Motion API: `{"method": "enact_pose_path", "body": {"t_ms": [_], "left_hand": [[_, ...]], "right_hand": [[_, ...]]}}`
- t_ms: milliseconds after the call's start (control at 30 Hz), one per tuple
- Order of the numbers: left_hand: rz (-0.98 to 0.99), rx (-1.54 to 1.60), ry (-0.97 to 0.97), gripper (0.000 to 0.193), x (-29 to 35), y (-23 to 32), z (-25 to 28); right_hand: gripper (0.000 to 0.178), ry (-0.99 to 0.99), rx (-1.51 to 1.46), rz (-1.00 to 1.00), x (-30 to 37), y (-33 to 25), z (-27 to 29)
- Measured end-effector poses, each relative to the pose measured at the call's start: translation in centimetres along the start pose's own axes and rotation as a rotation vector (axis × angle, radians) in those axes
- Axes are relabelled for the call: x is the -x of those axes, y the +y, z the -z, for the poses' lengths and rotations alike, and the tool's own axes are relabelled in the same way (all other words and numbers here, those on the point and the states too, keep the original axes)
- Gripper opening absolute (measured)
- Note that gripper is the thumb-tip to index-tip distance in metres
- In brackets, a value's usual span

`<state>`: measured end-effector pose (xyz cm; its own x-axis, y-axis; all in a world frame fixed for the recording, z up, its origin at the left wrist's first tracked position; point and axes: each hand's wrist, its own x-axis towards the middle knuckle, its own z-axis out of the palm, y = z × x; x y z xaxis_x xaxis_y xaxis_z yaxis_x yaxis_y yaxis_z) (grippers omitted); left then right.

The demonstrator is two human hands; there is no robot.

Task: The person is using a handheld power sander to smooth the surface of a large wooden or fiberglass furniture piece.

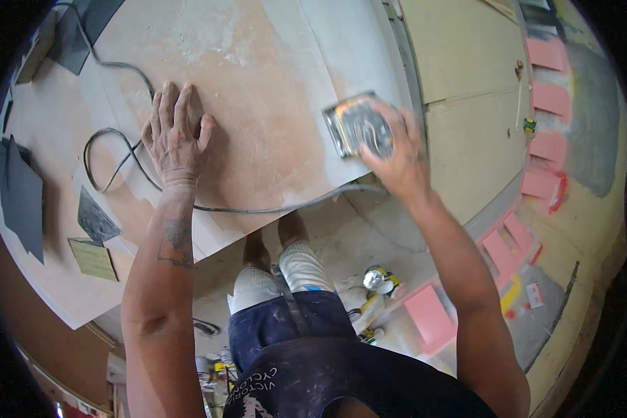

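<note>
My right hand [400,150] grips an electric sander [359,125] with a black and orange body. The sander rests on the pale, dusty panel [258,118] near its right edge, and both hand and tool are slightly blurred. Flat on the same panel lies my left hand [175,136], fingers stretched out and holding nothing. A dark power cord [258,210] runs from near my right hand along the panel's front edge, passes by my left wrist and makes a loop to its left.
Dark sheets of sandpaper [22,195] and a smaller dark piece [96,217] lie at the panel's left, beside a yellowish sheet [93,259]. Cans [379,280] stand on the floor below. To the right are cream boards [467,139] and several pink pieces [550,99].
</note>
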<state>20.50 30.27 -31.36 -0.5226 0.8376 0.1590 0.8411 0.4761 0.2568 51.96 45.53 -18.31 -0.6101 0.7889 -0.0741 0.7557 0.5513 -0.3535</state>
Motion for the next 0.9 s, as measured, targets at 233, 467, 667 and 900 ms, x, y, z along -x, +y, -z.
{"method": "enact_pose_path", "body": {"t_ms": [233, 467, 667, 900], "left_hand": [[-0.005, 0.016, 0.017, 0.061, 0.0, 0.0, -0.8], [-0.005, 0.007, 0.038, 0.059, -0.1, 0.1, -0.9], [0.021, 0.015, -0.006, 0.061, 0.1, 0.1, -0.3], [0.012, 0.027, -0.016, 0.064, 0.1, 0.0, -0.4]], "right_hand": [[0.071, 0.041, 0.046, -0.031, 1.0, 1.1, -0.2], [0.064, 0.026, 0.093, 0.024, -8.6, -1.9, -1.0], [0.074, -0.031, 0.051, 0.005, 1.2, -2.1, -1.0], [0.07, 0.017, 0.121, 0.003, -7.5, -2.4, -1.4]]}}
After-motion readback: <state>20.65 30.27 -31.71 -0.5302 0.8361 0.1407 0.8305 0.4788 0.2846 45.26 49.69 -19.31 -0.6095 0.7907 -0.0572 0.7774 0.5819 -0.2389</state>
